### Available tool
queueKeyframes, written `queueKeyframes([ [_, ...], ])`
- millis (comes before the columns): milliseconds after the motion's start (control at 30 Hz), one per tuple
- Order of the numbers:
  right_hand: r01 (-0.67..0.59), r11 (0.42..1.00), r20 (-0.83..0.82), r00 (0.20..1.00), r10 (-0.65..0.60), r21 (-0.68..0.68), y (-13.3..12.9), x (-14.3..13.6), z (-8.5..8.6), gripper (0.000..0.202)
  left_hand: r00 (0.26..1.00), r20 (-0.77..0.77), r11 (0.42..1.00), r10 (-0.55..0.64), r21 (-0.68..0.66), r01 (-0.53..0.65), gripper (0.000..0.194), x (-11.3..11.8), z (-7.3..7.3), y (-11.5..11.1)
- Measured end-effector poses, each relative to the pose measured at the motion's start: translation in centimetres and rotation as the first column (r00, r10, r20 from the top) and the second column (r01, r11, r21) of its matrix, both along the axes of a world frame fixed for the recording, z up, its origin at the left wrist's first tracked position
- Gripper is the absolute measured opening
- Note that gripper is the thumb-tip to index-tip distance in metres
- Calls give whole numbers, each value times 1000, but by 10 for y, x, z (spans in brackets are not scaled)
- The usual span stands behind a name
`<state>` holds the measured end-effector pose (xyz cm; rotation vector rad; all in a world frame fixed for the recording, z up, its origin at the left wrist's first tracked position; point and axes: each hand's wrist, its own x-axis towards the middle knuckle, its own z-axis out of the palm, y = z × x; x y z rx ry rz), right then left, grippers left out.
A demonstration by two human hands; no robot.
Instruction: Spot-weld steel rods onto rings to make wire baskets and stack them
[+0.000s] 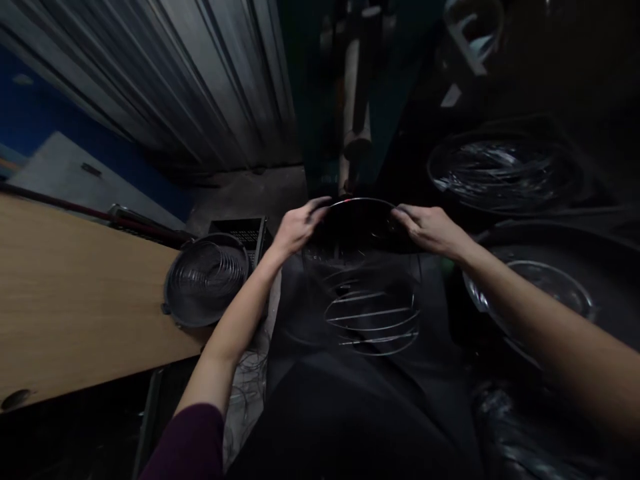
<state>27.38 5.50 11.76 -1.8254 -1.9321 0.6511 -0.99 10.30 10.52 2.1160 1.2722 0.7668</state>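
Observation:
A thin metal wire ring (371, 199) is held up in front of me, its upper arc spanning both hands. My left hand (296, 230) pinches it at the left and my right hand (431, 229) pinches it at the right. A small red glint shows on the arc, close to the tip of a machine (356, 127) with a cylindrical arm. Whether ring and tip touch, I cannot tell. Lower down, over my dark-clothed lap, several curved and straight wires (373, 329) show; how they join the ring is too dark and blurred to make out.
To the left, a round black tub (173, 303) with coiled wire rings stands by a wooden board (85, 293), near a black crate (263, 233). On the right are a tub of shiny wire pieces (505, 173) and a larger dark tub (610, 260) holding rings.

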Motion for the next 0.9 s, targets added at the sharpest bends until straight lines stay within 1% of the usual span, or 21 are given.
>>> queueKeyframes([
  [33,32,996,-27,999,-30,87,-7,3,0,24,988,149,996,52,-76,-41,40,-15,-5,-20],
  [67,75,984,-65,996,-65,164,-13,7,-1,23,948,265,976,175,-172,-133,43,-28,-12,-42],
  [100,127,965,-108,989,-105,228,-20,12,-1,23,886,328,923,327,-312,-225,45,-40,-22,-64],
  [133,183,944,-146,978,-148,274,-26,15,-2,21,832,324,825,451,-506,-250,46,-48,-35,-84],
  [167,236,923,-178,966,-188,303,-31,16,-3,21,800,292,688,525,-699,-196,45,-52,-49,-102],
  [200,280,906,-202,953,-224,318,-35,16,-6,21,773,267,527,576,-844,-101,44,-52,-63,-116],
  [233,312,894,-213,944,-253,322,-39,14,-9,22,727,275,395,629,-919,6,46,-49,-74,-125],
  [267,327,890,-230,937,-263,316,-41,11,-15,24,673,300,311,676,-944,108,46,-42,-83,-130],
  [300,327,893,-252,934,-255,308,-44,9,-22,27,602,315,265,733,-949,173,45,-34,-87,-131],
  [367,271,926,-326,928,-179,262,-52,12,-42,32,430,326,274,842,-945,181,33,-17,-85,-122],
  [433,224,962,-374,915,-152,158,-68,31,-66,36,281,319,307,905,-948,87,20,-5,-76,-107],
  [467,253,964,-345,915,-209,85,-79,48,-78,37,239,338,333,910,-941,64,18,-1,-70,-100],
  [500,330,944,-271,910,-314,12,-91,69,-91,38,218,375,369,901,-927,67,18,0,-66,-94],
  [533,467,884,-119,877,-466,-24,-103,94,-104,35,213,415,406,885,-910,82,20,1,-63,-90],
  [567,632,774,96,773,-627,-34,-114,121,-117,32,217,450,439,866,-893,96,20,1,-62,-88],
  [600,705,708,181,702,-689,-40,-125,147,-129,32,229,466,458,855,-885,90,20,1,-63,-87],
  [667,769,636,291,623,-726,-59,-140,192,-149,32,267,436,455,859,-891,-8,18,1,-69,-91],
  [733,783,616,353,603,-715,-91,-147,220,-164,32,353,389,465,851,-870,-162,20,-1,-78,-97],
  [767,783,613,381,601,-702,-106,-147,228,-169,33,416,372,498,829,-830,-250,22,-2,-82,-99],
  [833,770,622,423,616,-665,-142,-145,233,-177,33,557,310,591,771,-674,-443,26,-5,-90,-104],
  [900,742,644,443,649,-618,-188,-142,231,-181,30,641,227,655,733,-489,-576,29,-6,-93,-108],
])
